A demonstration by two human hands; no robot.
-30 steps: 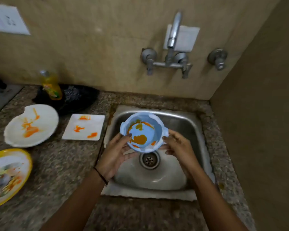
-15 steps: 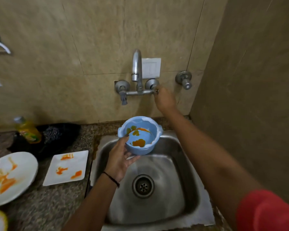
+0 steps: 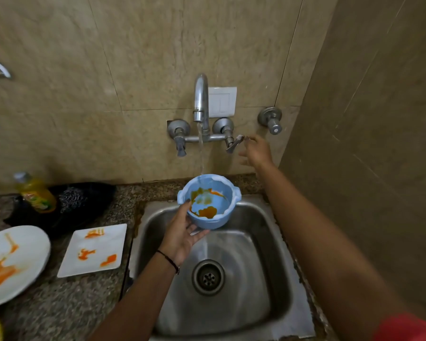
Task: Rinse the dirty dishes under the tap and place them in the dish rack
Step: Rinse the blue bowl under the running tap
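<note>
While the steel sink [image 3: 276, 217] lay nearest, its drain [image 3: 208, 276] in the middle of the basin, the left grip [image 3: 182, 239] reached in over the basin's far-left part. It grasped the blue bowl [image 3: 209, 203] from below and from the side, with the thumb hooked over the rim. The bowl (smeared inside with orange and brownish sauce) was held tilted over the sink's back edge, under a thin stream of water [image 3: 201, 153] that struck its far inner wall. To the left, on the speckled tabletop [image 3: 59, 303], a round white plate [image 3: 12, 264] and a square white plate [image 3: 94, 249] lay side by side, both streaked with orange. Behind them stood a yellow bottle [image 3: 35, 193] against a black bundle [image 3: 84, 203]. Farther back, the tap [image 3: 201, 97] on the tiled wall was running. The right grip [image 3: 257, 152] hung released, fingers loosely spread and holding nothing, just beside the tap's right lever [image 3: 234, 143]; whether a fingertip touched it could not be told.
</note>
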